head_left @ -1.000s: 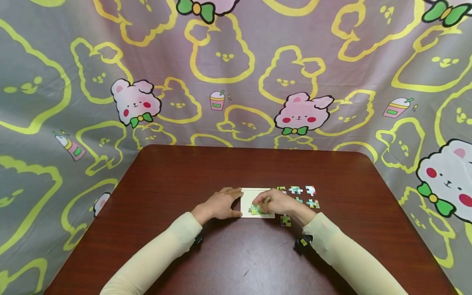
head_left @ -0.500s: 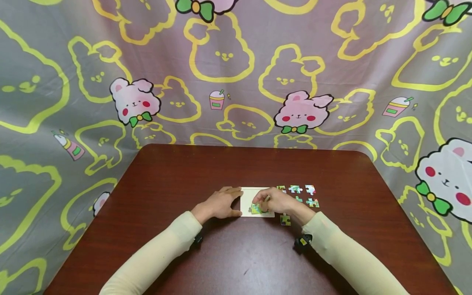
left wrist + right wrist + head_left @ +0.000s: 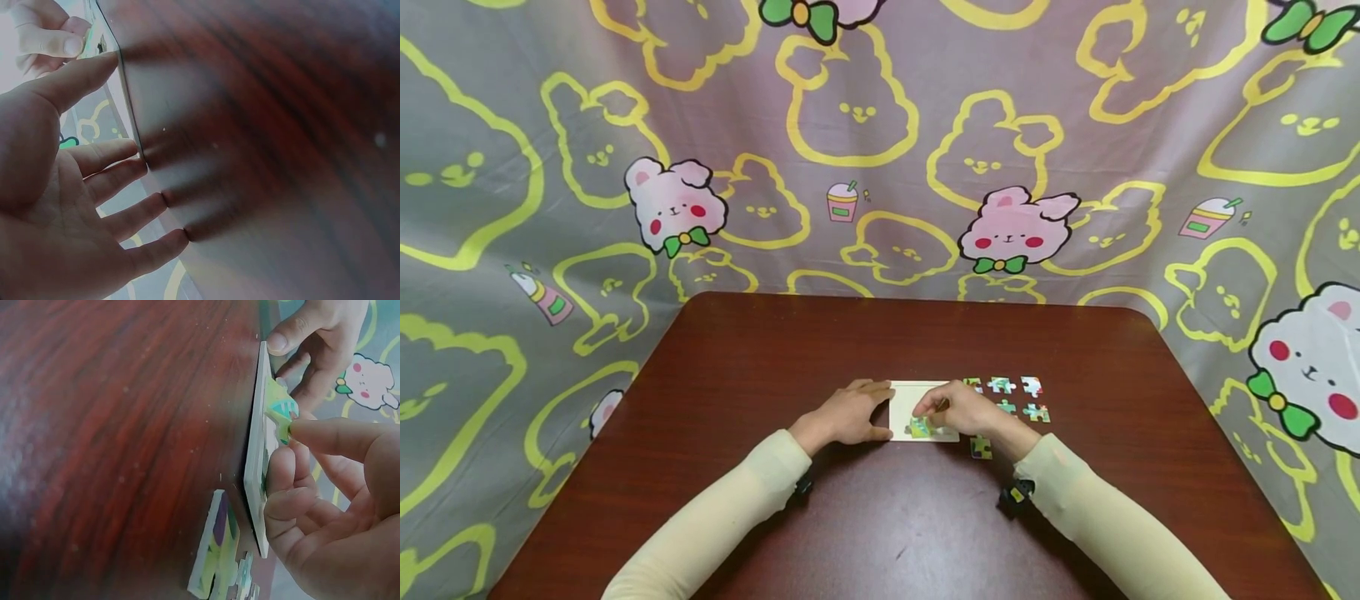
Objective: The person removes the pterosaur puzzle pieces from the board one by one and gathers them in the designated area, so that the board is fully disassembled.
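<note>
A pale rectangular puzzle board (image 3: 901,404) lies on the table. My left hand (image 3: 850,414) touches its left edge with outstretched fingers; the left wrist view shows the fingertips (image 3: 178,240) down on the tabletop and thumb beside the board. Over the board, my right hand (image 3: 964,410) pinches a green and yellow jigsaw piece (image 3: 920,427) between thumb and forefinger. Seen from the right wrist, this jigsaw piece (image 3: 281,406) stands tilted against the board's face. Whether another piece lies under the right fingers is hidden.
Right of the board lie several loose jigsaw pieces, among them a top one (image 3: 1002,385), a right one (image 3: 1037,412) and a near one (image 3: 981,447). The brown table (image 3: 760,350) ends at a patterned cloth (image 3: 880,150) behind and at the sides.
The jigsaw piece in my right hand has turned and tilted a little, showing a narrower face now. My left hand keeps its place at the board's edge.
</note>
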The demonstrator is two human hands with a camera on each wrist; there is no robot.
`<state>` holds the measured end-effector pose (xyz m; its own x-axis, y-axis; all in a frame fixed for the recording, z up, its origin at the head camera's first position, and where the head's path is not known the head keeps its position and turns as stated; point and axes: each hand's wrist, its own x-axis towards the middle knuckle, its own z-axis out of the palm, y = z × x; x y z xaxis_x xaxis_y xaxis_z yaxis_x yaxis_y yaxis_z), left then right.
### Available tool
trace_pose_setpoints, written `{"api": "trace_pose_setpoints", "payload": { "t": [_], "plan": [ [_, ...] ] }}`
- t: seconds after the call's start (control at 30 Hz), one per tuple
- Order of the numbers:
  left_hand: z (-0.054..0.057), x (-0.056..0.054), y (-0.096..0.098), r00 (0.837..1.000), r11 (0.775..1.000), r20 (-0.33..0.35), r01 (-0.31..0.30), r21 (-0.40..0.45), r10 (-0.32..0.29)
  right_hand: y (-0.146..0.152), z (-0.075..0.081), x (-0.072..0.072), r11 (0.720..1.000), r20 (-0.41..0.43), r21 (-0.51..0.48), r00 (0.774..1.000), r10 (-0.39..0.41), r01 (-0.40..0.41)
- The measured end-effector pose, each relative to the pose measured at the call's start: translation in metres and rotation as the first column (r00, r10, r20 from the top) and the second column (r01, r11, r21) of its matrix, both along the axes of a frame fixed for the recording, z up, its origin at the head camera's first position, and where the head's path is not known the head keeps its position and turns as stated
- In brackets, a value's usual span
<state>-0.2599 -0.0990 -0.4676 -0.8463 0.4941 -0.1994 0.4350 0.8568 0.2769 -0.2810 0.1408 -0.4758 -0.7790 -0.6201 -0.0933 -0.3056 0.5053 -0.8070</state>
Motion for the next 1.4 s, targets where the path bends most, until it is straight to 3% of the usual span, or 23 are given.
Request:
{"api": "trace_pose_setpoints", "payload": {
  "t": [0.53, 0.77, 1.4],
  "plan": [
    [-0.001, 0.0, 0.001, 1.0, 1.0, 0.002, 0.002, 0.006, -0.002, 0.015, 0.004, -0.003, 1.0, 0.082, -0.022, 0.997, 0.008, -0.006],
    [0.0, 0.002, 0.001, 1.0, 1.0, 0.008, 0.007, 0.018, -0.007, 0.032, 0.007, -0.005, 0.999, 0.14, -0.027, 0.99, -0.029, 0.033],
    [0.002, 0.002, 0.001, 1.0, 1.0, 0.013, -0.001, 0.015, 0.001, 0.079, 0.009, -0.002, 0.997, 0.125, -0.026, 0.99, -0.068, 0.072]
  ]
}}
